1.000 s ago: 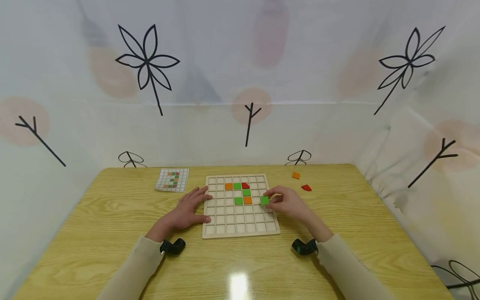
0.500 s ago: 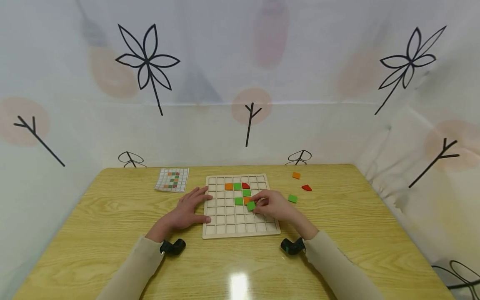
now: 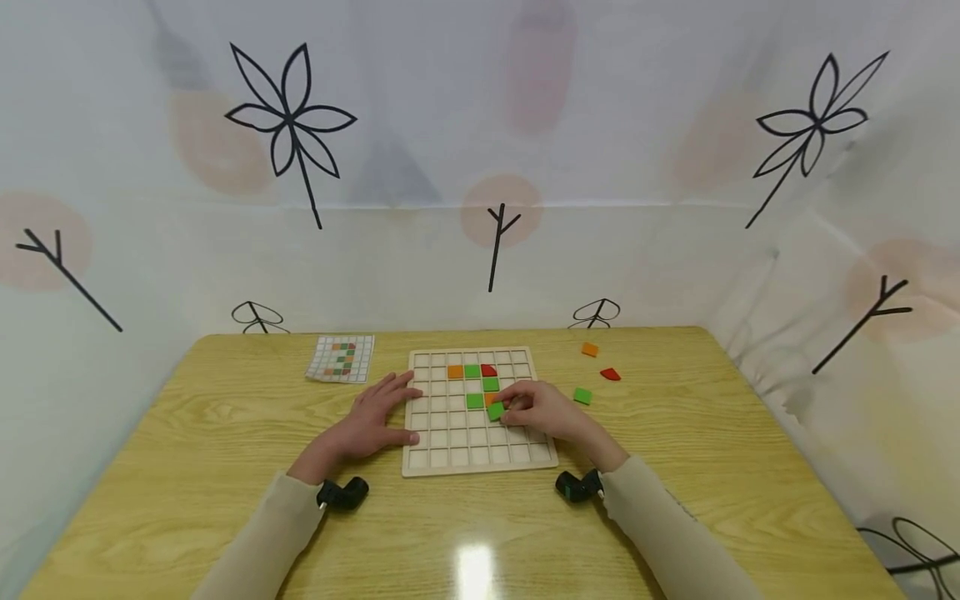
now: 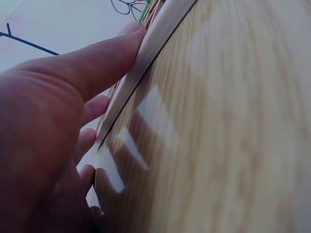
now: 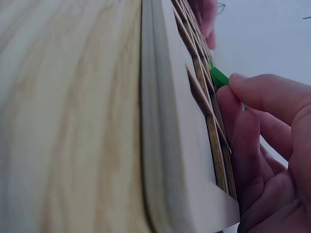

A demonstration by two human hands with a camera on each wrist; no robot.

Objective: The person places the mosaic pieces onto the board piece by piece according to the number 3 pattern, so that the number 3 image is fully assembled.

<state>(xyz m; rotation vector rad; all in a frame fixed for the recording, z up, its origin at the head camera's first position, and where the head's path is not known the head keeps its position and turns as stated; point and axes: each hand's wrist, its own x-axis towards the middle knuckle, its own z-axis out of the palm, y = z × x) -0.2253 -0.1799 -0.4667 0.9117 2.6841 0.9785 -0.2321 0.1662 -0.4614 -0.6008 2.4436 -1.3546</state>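
A pale wooden grid board (image 3: 439, 457) lies on the table. Between its thumb and fingertips, my right hand (image 3: 548, 412) pinches a green square tile (image 3: 495, 412). That tile is tilted over the board, just below an orange tile (image 3: 490, 398) that the fingers partly cover. In the right wrist view the green tile (image 5: 220, 76) shows edge-on, close over the grid. My left hand (image 3: 364, 426) rests at the board's left edge, fingers spread and thumb on the rim. Green tiles (image 3: 475, 401), another orange tile (image 3: 455, 372) and a red rounded tile (image 3: 488, 370) sit in the cells.
Right of the board lie a loose green tile (image 3: 582, 397), a red rounded tile (image 3: 611, 374) and an orange tile (image 3: 590, 350). A printed grid sheet (image 3: 322, 360) with coloured squares is at the back left of the table (image 3: 247, 400). A patterned cloth (image 3: 405, 275) hangs behind.
My right hand has moved left across the board with the green tile, to below the orange tile. This uncovers a loose green tile on the table. My left hand stays in place.
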